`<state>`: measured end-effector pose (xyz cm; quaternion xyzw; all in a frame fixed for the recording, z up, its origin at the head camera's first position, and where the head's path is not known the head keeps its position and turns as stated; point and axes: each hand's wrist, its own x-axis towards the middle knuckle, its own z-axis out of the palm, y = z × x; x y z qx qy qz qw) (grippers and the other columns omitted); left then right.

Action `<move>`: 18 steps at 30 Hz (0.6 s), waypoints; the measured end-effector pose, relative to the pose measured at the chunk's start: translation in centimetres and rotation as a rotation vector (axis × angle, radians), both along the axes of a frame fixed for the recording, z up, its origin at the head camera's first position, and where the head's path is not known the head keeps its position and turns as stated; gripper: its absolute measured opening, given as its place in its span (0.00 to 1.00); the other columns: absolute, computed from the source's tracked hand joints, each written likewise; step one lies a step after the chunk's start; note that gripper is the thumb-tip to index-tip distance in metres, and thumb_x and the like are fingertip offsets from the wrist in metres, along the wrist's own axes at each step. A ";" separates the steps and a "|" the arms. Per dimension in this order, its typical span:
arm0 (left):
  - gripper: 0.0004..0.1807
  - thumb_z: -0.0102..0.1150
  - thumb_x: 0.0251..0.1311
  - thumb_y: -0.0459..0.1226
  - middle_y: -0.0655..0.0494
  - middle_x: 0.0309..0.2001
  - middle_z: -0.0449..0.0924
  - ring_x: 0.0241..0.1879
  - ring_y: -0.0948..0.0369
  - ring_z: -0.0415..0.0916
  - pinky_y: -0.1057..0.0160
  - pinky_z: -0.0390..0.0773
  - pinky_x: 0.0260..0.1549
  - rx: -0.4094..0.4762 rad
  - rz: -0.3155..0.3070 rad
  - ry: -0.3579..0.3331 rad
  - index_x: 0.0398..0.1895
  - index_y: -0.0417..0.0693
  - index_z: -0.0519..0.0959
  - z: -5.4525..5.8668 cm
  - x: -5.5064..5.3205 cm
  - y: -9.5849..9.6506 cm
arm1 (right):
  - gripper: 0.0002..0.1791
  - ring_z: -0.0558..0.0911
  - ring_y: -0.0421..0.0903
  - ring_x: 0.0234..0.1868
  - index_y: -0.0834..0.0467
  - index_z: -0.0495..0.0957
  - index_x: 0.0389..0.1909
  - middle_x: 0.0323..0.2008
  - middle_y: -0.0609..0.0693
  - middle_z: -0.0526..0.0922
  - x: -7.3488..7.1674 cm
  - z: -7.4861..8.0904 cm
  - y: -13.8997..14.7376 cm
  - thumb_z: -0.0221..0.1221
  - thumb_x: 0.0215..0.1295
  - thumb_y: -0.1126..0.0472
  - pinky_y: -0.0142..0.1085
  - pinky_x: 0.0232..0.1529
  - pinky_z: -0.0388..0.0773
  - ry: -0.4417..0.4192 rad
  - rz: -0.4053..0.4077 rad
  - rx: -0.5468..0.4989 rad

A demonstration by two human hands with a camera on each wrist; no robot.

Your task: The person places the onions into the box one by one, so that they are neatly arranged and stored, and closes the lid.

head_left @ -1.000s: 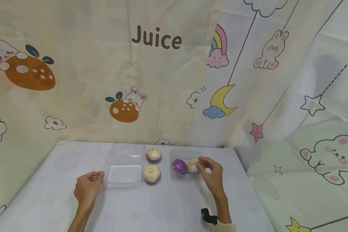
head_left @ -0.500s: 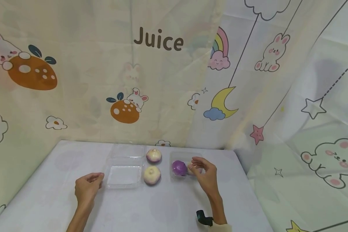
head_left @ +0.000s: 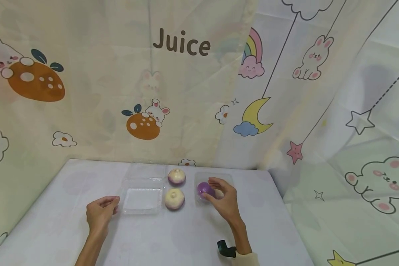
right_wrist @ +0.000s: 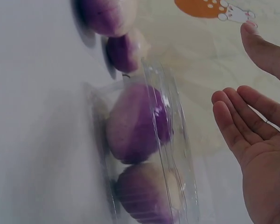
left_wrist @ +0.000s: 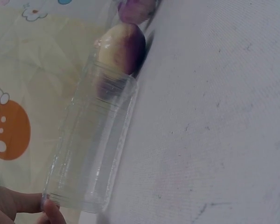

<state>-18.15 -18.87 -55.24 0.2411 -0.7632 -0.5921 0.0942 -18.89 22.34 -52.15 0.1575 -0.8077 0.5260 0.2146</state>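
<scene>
Cartoon-printed curtain point(head_left: 193, 81) behind white-covered table point(head_left: 173, 240). Left box point(head_left: 143, 199) toward table's far edge, lid point(head_left: 147, 172) folded back; left hand point(head_left: 99, 214) pinches its left side between thumb and finger. Right box point(head_left: 203, 177) also toward far edge, purple turnip point(head_left: 204, 188) and second turnip point(right_wrist: 147, 189) side by side inside. Right hand point(head_left: 227, 201) above it, fingers and thumb apart, gripping nothing. Near turnip point(head_left: 174, 200) and far turnip point(head_left: 176, 177) lie loose between boxes, just beside left box's right side, row running front to back: leftward from right hand, rightward from left, right hand nearer.
</scene>
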 end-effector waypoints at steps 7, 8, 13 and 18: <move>0.14 0.68 0.71 0.32 0.54 0.29 0.91 0.22 0.65 0.85 0.69 0.89 0.23 0.007 -0.009 0.003 0.52 0.27 0.85 0.2 -0.2 0.0 | 0.38 0.89 0.67 0.58 0.64 0.82 0.64 0.59 0.58 0.89 -0.1 0.1 -1.3 0.84 0.50 0.68 0.53 0.67 0.87 -0.030 0.067 -0.019; 0.14 0.68 0.71 0.32 0.54 0.28 0.91 0.22 0.65 0.84 0.69 0.89 0.24 0.008 -0.008 0.001 0.52 0.27 0.86 0.3 -0.2 0.0 | 0.39 0.88 0.67 0.59 0.64 0.82 0.65 0.60 0.60 0.89 -0.1 0.0 -1.4 0.84 0.50 0.68 0.54 0.68 0.86 -0.037 0.079 -0.028; 0.15 0.68 0.71 0.32 0.57 0.26 0.89 0.22 0.66 0.84 0.70 0.88 0.24 0.021 -0.006 -0.011 0.53 0.27 0.85 0.2 -0.1 0.0 | 0.43 0.88 0.63 0.63 0.60 0.81 0.68 0.63 0.66 0.86 0.1 -0.1 -2.2 0.86 0.48 0.66 0.47 0.72 0.84 -0.071 0.095 -0.019; 0.15 0.68 0.71 0.32 0.60 0.25 0.88 0.22 0.66 0.84 0.70 0.88 0.24 0.038 -0.005 -0.009 0.53 0.27 0.85 0.2 0.0 0.0 | 0.47 0.87 0.67 0.62 0.62 0.80 0.70 0.63 0.63 0.87 -0.1 -0.2 -3.3 0.87 0.46 0.65 0.53 0.69 0.85 -0.025 0.137 -0.005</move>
